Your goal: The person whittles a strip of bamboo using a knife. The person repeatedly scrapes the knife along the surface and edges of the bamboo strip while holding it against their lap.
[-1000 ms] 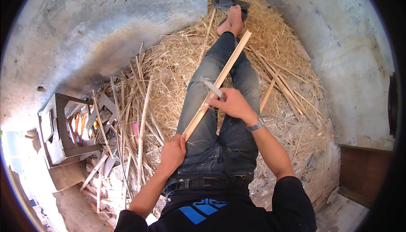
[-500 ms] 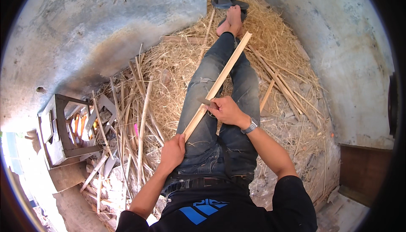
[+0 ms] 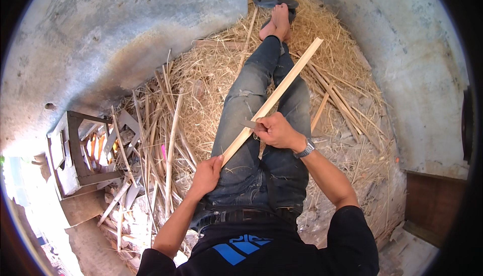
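A long, pale bamboo strip (image 3: 285, 85) slants across my outstretched legs, its far end up to the right near my shins. My left hand (image 3: 206, 176) grips the near end beside my left thigh. In my right hand (image 3: 278, 130) is a knife (image 3: 250, 124), its short blade pointing left across the strip about a third of the way up. The fingers of that hand close round the handle, which is mostly hidden. Whether the edge bites into the bamboo I cannot tell.
Thin shavings (image 3: 211, 82) cover the ground around my legs. Split sticks (image 3: 173, 145) lie to the left beside a wooden frame (image 3: 75, 150); more strips (image 3: 337, 102) lie to the right. Worn walls (image 3: 402, 50) stand on both sides. Grey sandals (image 3: 274, 0) rest beyond my feet.
The far end of the bamboo strip has swung to the right. My right hand with the knife has shifted slightly right; my left hand stays at the near end.
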`<state>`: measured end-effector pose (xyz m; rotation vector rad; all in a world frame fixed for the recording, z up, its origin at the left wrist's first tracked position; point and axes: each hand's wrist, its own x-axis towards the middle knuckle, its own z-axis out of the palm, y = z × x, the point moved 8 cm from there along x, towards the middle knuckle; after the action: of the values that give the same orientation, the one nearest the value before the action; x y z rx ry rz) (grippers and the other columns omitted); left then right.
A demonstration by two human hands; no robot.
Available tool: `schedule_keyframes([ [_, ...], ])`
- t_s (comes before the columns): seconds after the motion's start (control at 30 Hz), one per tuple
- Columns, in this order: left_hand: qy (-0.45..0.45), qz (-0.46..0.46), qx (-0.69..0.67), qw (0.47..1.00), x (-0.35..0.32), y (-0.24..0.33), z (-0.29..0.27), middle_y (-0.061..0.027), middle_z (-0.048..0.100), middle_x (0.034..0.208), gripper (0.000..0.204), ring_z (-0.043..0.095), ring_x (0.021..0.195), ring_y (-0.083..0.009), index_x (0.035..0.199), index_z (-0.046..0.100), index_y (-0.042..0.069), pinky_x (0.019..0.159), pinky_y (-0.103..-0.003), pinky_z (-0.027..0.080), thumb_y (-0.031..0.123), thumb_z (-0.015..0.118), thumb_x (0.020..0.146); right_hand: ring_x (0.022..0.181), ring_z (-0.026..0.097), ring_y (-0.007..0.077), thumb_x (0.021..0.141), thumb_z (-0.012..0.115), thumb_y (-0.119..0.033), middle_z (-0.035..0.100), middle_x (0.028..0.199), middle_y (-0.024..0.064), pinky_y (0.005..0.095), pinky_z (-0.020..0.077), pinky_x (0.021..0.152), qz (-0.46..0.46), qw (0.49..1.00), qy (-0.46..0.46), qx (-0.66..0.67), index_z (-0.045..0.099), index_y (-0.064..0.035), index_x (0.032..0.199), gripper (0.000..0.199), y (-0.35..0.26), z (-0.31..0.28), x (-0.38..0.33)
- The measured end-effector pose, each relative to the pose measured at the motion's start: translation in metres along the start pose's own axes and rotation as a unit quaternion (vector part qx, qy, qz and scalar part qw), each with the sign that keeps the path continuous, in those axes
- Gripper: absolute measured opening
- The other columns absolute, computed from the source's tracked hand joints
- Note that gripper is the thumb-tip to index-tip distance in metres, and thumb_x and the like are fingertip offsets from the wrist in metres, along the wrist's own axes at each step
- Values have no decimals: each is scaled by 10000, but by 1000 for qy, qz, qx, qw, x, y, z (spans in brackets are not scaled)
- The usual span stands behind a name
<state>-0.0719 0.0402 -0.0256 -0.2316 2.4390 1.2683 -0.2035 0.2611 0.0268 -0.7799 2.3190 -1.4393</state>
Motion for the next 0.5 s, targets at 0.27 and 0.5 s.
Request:
schedule_keyframes([
  [0.27,-36,-76,-62,995,11,-23,-1,-188,600,621,600,575,577,-358,771,648,-24,629,-455,478,433,467,1115,508,570,231,963,734,-253,598,602,138,354,437,523,75,994,47,-69,705,16,871,286,9,5,17],
  [0.5,54,-32,-2,998,-11,8,-11,-225,647,676,564,664,658,-421,794,652,-37,646,-486,496,384,462,1117,594,584,142,1036,600,-142,605,679,86,314,444,563,115,948,295,6,679,6,1024,168,-11,-54,-15],
])
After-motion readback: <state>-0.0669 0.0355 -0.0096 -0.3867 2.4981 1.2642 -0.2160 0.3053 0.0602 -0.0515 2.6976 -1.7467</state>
